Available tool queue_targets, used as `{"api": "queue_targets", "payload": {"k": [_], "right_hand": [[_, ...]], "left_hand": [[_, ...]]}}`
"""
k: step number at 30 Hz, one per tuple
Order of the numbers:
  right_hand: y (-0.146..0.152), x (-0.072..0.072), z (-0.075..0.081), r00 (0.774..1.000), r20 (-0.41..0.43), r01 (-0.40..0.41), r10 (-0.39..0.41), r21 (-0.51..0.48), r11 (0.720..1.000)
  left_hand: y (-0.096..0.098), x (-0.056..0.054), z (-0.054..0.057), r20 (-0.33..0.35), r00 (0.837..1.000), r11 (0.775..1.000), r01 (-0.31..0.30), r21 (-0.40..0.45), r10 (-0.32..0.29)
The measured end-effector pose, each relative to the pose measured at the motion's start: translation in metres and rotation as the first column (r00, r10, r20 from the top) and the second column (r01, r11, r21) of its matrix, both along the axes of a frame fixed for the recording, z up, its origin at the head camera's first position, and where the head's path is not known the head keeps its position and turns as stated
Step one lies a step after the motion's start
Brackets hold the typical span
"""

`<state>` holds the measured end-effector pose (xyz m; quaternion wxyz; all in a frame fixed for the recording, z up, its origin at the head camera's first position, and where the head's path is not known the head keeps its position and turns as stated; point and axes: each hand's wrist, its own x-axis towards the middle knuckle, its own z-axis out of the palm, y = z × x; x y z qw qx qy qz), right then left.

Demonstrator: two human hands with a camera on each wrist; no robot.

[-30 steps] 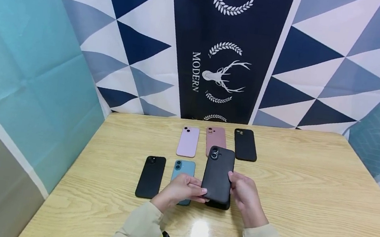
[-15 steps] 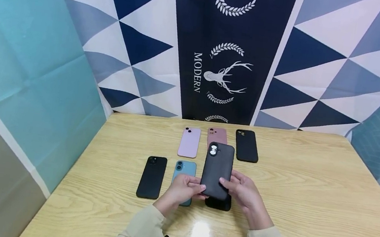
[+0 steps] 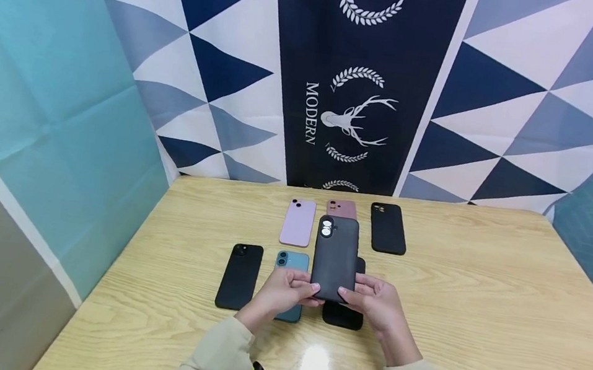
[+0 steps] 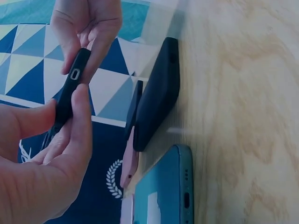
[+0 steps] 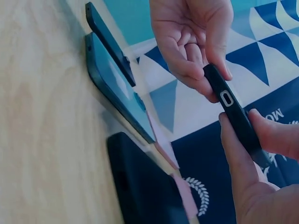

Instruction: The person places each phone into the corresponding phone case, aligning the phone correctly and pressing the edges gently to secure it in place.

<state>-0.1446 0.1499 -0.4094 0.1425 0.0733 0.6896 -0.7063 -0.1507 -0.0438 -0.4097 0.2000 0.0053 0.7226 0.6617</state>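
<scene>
A black-cased phone is held above the table between both hands, its back toward the head camera and its camera end away from the person. My left hand pinches the lower left edge, thumb on the back. At the lower right edge, my right hand grips it with the thumb on the back and fingers behind. The phone's bottom end, with a port opening, shows in both wrist views. Below it a black phone-shaped item lies on the table, partly hidden. Beside that is a teal phone, partly covered by my left hand.
A black phone lies at the left of the front row. Behind are a lilac phone, a pink phone partly hidden by the held phone, and a black phone-shaped item. The wooden table ends at a patterned cloth.
The held phone has risen slightly and straightened. My right thumb has moved from its right edge onto the lower part of its back. More of the black item beneath now shows.
</scene>
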Motion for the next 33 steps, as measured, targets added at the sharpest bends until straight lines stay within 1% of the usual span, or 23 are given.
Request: {"api": "queue_targets", "payload": {"k": [2,4,7,9,11,14,17,22,25,30,33], "right_hand": [[0.000,0.002,-0.001,1.000,0.018,0.017,-0.017,-0.014,1.000],[0.000,0.003,-0.002,1.000,0.023,0.016,-0.016,-0.035,0.999],[0.000,0.004,-0.001,1.000,0.020,0.001,0.000,-0.045,0.999],[-0.001,0.005,0.001,1.000,0.021,-0.004,0.005,-0.045,0.999],[-0.002,0.006,0.002,1.000,0.022,-0.013,0.014,-0.025,1.000],[-0.004,0.007,0.004,0.999,0.027,-0.032,0.032,0.007,0.999],[-0.005,0.008,0.002,0.998,0.024,-0.054,0.053,0.036,0.998],[-0.003,0.007,-0.001,0.994,0.005,-0.112,0.111,0.062,0.992],[-0.002,0.005,-0.001,0.989,0.006,-0.145,0.145,0.062,0.987],[0.000,0.002,0.003,0.985,0.002,-0.172,0.172,0.070,0.983],[0.000,0.001,0.009,0.986,-0.015,-0.165,0.167,0.083,0.983]], "left_hand": [[-0.001,0.001,0.000,-0.002,0.999,0.999,0.033,-0.024,-0.033],[-0.003,0.001,0.001,-0.002,0.999,0.997,0.053,-0.053,-0.053],[-0.006,0.000,0.004,0.000,0.999,0.995,0.040,-0.093,-0.040],[-0.007,-0.003,0.006,-0.011,1.000,0.995,0.000,-0.104,-0.001],[-0.008,-0.006,0.008,-0.029,0.998,0.993,-0.063,-0.098,0.061],[-0.007,-0.010,0.011,-0.054,0.989,0.988,-0.140,-0.070,0.137],[-0.006,-0.011,0.012,-0.057,0.980,0.980,-0.193,-0.050,0.190],[-0.004,-0.008,0.010,-0.040,0.965,0.965,-0.260,-0.044,0.259],[-0.003,-0.006,0.008,-0.029,0.957,0.957,-0.290,-0.031,0.289],[-0.001,-0.005,0.008,-0.025,0.944,0.944,-0.329,-0.009,0.329],[0.001,-0.003,0.010,-0.032,0.938,0.938,-0.345,0.013,0.345]]}}
